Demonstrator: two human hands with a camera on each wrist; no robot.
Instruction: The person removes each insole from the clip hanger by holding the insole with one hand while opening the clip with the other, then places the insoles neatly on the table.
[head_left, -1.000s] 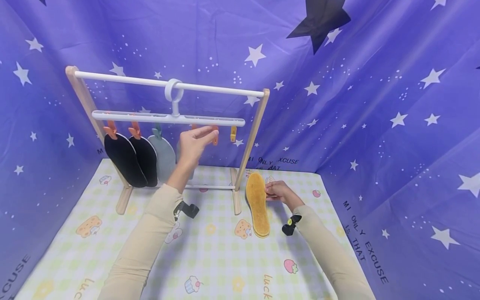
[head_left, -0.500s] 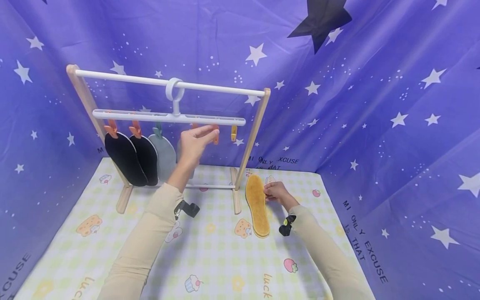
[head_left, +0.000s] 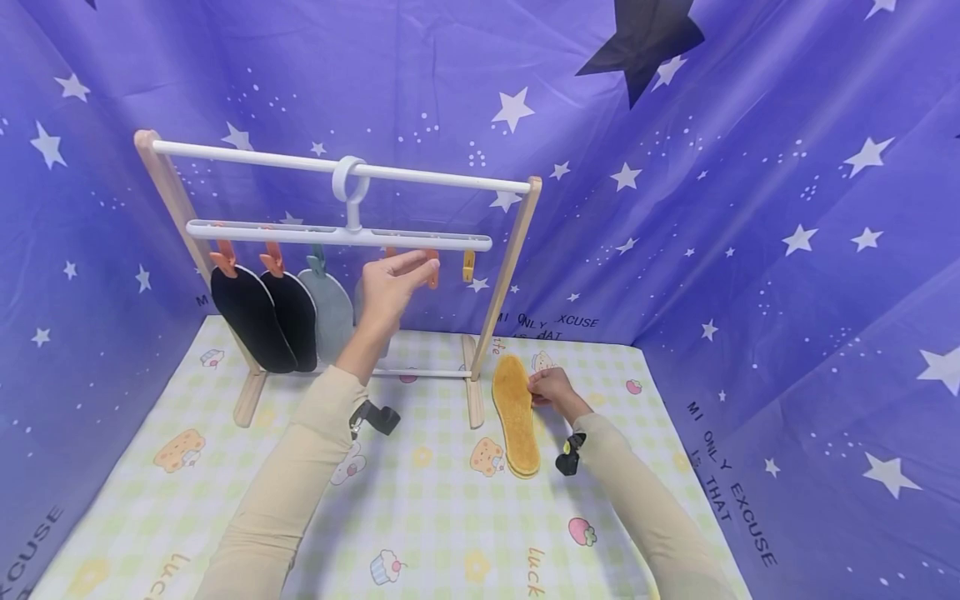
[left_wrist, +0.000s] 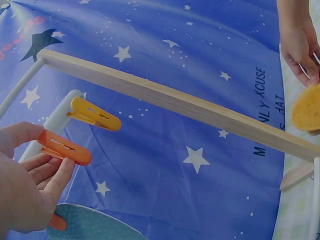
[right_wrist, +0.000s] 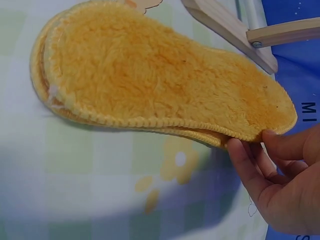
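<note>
My left hand (head_left: 388,292) pinches an orange clip (left_wrist: 65,147) that hangs from the white hanger bar (head_left: 420,242). Down on the table, my right hand (head_left: 553,388) holds the edge of a fuzzy yellow insole (head_left: 516,417) between thumb and fingers. A second yellow insole (right_wrist: 39,70) lies beneath it, mostly covered. Two black insoles (head_left: 247,321) and a grey insole (head_left: 330,308) hang from clips on the bar's left half. Another blue-grey insole (left_wrist: 95,222) hangs behind my left hand, largely hidden in the head view. To the right is a yellow clip (head_left: 468,265) holding nothing.
The hanger hooks over the white top rod (head_left: 442,176) of a wooden-sided rack (head_left: 510,275). A checked cloth (head_left: 420,517) with printed figures covers the table. A blue star-patterned curtain (head_left: 720,275) stands behind and at both sides.
My right hand has shifted slightly left, and the far end of the upper yellow insole has come a little nearer. My left hand stays at the orange clip.
</note>
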